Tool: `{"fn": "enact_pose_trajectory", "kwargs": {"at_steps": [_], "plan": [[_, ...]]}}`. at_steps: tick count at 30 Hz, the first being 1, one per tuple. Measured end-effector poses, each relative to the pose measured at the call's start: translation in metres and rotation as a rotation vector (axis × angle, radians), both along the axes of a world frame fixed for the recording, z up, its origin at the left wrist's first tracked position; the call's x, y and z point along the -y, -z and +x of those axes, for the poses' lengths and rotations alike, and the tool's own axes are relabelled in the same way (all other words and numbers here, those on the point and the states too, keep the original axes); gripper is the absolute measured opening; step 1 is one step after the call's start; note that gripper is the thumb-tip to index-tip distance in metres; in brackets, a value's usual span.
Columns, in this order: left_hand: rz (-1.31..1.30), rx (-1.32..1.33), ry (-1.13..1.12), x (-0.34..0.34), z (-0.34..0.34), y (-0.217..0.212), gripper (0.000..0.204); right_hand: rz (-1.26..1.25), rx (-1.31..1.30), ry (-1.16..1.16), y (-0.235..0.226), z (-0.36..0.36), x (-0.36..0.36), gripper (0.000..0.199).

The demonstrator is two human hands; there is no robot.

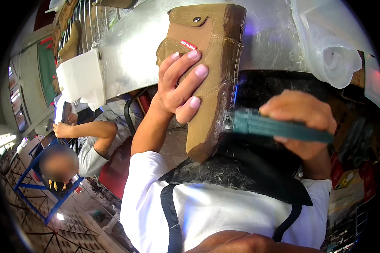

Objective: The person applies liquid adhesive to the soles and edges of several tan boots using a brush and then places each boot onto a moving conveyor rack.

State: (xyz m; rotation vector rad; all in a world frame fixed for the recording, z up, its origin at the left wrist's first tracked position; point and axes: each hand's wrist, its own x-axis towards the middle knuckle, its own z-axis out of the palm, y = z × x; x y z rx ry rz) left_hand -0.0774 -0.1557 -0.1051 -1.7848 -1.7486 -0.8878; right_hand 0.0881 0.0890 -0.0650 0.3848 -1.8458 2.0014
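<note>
Nearest to us, our black apron (240, 177), smeared with dried glue, lies just below both hands. Our left hand (179, 86) presses flat on the side of a tan boot upper (207, 67), fingers spread and clamped against it, holding it upright. Our right hand (302, 122) is closed around the handle of a green brush (266, 126), whose head touches the dark, glue-coated edge of the boot upper. The two hands are apart, the boot upper between them. Beyond the hands runs a curved metal worktop (266, 38), with a white plastic container (82, 78) left of our left hand. Farther left, another person's arm (86, 128) reaches out.
</note>
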Motion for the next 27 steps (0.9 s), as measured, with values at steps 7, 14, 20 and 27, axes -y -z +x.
{"fn": "enact_pose_trajectory", "kwargs": {"at_steps": [7, 14, 20, 27], "plan": [[-0.188, 0.007, 0.047, 0.009, -0.002, -0.015, 0.088, 0.085, 0.064, 0.076, 0.000, -0.019, -0.014, 0.025], [-0.030, -0.021, 0.041, 0.003, -0.010, -0.006, 0.038, 0.138, 0.127, 0.161, -0.004, -0.037, -0.011, 0.022], [-0.028, -0.013, 0.047, 0.007, -0.017, -0.002, 0.040, 0.134, 0.152, 0.236, -0.002, -0.052, -0.009, 0.019], [-0.044, -0.015, 0.059, 0.010, -0.020, -0.004, 0.043, 0.142, 0.217, 0.295, -0.006, -0.065, -0.007, 0.020]]}}
